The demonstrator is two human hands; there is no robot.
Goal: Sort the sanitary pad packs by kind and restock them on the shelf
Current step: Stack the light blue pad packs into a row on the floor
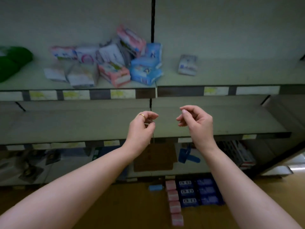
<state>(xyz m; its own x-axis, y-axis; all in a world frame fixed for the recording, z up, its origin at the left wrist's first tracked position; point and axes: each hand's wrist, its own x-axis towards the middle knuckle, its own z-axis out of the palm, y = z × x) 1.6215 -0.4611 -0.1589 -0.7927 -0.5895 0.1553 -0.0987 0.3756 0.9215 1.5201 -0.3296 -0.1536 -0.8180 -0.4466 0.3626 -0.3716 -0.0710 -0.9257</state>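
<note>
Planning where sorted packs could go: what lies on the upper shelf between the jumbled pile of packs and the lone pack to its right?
Nothing: the head view shows bare upper shelf between the pile and the lone pack.

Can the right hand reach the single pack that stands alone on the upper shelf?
Probably yes: the right hand is empty, and nothing stands between it and the lone pack above.

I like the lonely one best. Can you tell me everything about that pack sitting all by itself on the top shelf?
The lone pack is a small, soft-looking white and grey wrapper with blue print; blur hides the words. It stands upright on the upper shelf, right of the black upright post, well apart from the jumbled pile. Only the shelf touches it.
</note>
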